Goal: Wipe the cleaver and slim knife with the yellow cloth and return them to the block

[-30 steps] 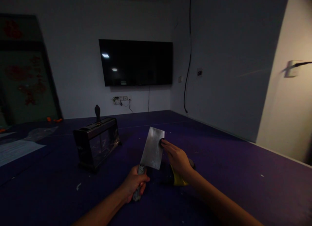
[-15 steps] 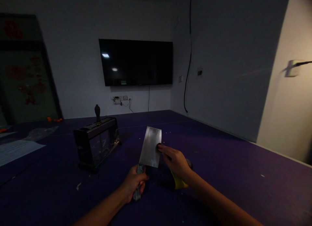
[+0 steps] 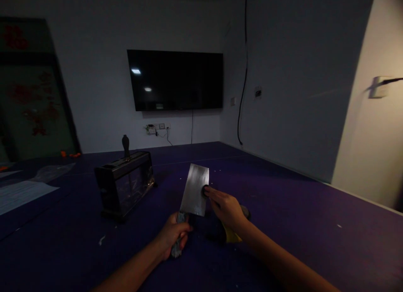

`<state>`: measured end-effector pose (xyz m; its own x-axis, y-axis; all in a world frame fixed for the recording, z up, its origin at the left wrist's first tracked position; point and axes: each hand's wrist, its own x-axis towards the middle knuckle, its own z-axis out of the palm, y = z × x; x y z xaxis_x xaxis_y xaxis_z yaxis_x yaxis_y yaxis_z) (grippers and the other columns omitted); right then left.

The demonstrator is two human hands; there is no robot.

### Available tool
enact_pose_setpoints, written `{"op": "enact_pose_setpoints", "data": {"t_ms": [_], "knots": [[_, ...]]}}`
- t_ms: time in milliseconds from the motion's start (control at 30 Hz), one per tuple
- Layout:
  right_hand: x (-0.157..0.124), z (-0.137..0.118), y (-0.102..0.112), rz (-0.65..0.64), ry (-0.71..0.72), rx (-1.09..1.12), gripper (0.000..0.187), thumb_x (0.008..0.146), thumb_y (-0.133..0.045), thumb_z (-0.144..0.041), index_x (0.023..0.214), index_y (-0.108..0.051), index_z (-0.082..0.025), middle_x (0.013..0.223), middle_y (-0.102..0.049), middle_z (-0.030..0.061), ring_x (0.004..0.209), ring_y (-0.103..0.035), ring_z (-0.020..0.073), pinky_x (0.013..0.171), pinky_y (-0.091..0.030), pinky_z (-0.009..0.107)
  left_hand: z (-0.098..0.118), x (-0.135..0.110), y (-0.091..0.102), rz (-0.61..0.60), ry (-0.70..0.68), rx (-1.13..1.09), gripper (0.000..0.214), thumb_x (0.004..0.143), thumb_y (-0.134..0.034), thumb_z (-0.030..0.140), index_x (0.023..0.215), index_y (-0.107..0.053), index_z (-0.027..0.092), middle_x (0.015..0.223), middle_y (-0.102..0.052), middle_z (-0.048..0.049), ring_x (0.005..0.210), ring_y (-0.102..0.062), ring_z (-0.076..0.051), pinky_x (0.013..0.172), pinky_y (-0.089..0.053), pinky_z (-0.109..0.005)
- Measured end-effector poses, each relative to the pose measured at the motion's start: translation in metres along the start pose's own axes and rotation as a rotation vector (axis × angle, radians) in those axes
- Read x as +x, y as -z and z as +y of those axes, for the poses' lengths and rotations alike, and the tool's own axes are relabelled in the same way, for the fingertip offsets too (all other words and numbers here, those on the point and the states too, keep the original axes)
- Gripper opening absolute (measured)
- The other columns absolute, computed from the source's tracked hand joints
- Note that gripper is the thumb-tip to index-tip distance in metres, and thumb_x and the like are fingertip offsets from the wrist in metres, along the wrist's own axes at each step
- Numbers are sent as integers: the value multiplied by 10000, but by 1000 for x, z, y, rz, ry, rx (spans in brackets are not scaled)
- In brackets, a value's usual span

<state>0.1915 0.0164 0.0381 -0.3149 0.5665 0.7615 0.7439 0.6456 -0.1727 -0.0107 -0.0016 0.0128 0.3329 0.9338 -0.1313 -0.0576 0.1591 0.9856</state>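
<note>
My left hand (image 3: pixel 176 236) is wrapped round the grey, mottled handle of a cleaver (image 3: pixel 195 189). Its broad metal blade points up and away from me, flat side facing me. Pinched in the fingers of my right hand (image 3: pixel 227 207) is a small round black piece (image 3: pixel 205 191), touching the blade's right edge; the fingers partly cover it, and its kind is unclear. Beneath the right hand lies a yellow and black object (image 3: pixel 232 235), mostly hidden by the hand and forearm.
On the purple surface (image 3: pixel 283 241), a black box with a clear side panel (image 3: pixel 134 187) stands at left, a dark rounded handle (image 3: pixel 126 146) rising from its top. Papers (image 3: pixel 27 194) and clear plastic (image 3: pixel 53 172) lie far left. A television (image 3: pixel 176 80) hangs on the back wall.
Almost nothing differs. Both hands, the cleaver and the round black piece stay nearly in place, with only a tiny shift.
</note>
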Motion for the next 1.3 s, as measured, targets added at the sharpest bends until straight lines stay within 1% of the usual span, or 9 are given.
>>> {"op": "enact_pose_setpoints", "data": {"t_ms": [200, 300, 433, 600, 800, 967, 1067, 1167, 1300], "knots": [[2, 16, 3, 41, -111, -62, 337, 819, -395, -130, 1083, -589, -207, 1184, -560, 44, 1025, -560, 181, 880, -465, 330, 1, 2, 2, -106, 4, 13, 244, 559, -569, 217, 688, -362, 211, 365, -322, 135, 231, -297, -42, 295, -177, -146], [3, 24, 5, 56, -146, -83, 332, 836, -391, -157, 1111, -573, -201, 1204, -544, 49, 1048, -545, 189, 906, -445, 345, 1, 2, 2, -123, 3, 30, 247, 564, -577, 217, 694, -367, 210, 370, -325, 137, 228, -297, -39, 297, -175, -144], [3, 29, 5, 50, -157, -75, 349, 828, -408, -169, 1145, -550, -203, 1242, -511, 39, 1062, -534, 194, 900, -451, 342, 1, 4, 2, -117, 6, 48, 247, 558, -578, 224, 692, -371, 208, 368, -338, 137, 227, -305, -40, 292, -181, -146], [3, 25, 4, 38, -139, -56, 399, 771, -434, -121, 1137, -559, -214, 1235, -517, 32, 1054, -539, 188, 909, -442, 331, -1, 5, 2, -119, -7, 46, 235, 553, -569, 227, 678, -371, 203, 367, -346, 133, 229, -314, -42, 290, -182, -148], [1, 14, 3, -4, -76, -14, 371, 736, -437, -103, 1043, -619, -207, 1166, -571, 34, 1009, -570, 172, 875, -467, 307, -1, 3, 0, -49, -15, 70, 206, 560, -546, 227, 679, -381, 202, 363, -335, 138, 230, -305, -36, 297, -193, -150], [-1, 10, 2, 11, -31, -3, 339, 736, -445, -114, 1004, -637, -192, 1105, -612, 44, 977, -588, 167, 860, -474, 292, 0, 1, 0, -29, -3, 78, 201, 561, -536, 213, 688, -381, 203, 359, -334, 138, 229, -306, -38, 300, -175, -150], [-1, 9, 3, 32, -42, -38, 339, 746, -439, -120, 1011, -632, -204, 1120, -604, 31, 974, -590, 171, 848, -482, 300, 0, 1, 0, -36, -3, 71, 214, 562, -542, 215, 706, -385, 203, 357, -335, 138, 231, -309, -43, 298, -175, -151], [0, 11, 5, 49, -73, -82, 356, 774, -420, -132, 1069, -602, -211, 1178, -565, 28, 996, -578, 182, 840, -489, 316, -2, 3, 1, -75, -2, 57, 241, 559, -565, 223, 706, -375, 205, 359, -332, 139, 229, -312, -46, 297, -174, -148], [2, 18, 7, 135, -142, -137, 370, 815, -388, -154, 1138, -555, -221, 1213, -537, 34, 1043, -548, 196, 866, -475, 345, -1, 2, 1, -127, 16, 84, 256, 569, -581, 217, 711, -368, 204, 378, -357, 132, 235, -320, -42, 300, -169, -137]]}}
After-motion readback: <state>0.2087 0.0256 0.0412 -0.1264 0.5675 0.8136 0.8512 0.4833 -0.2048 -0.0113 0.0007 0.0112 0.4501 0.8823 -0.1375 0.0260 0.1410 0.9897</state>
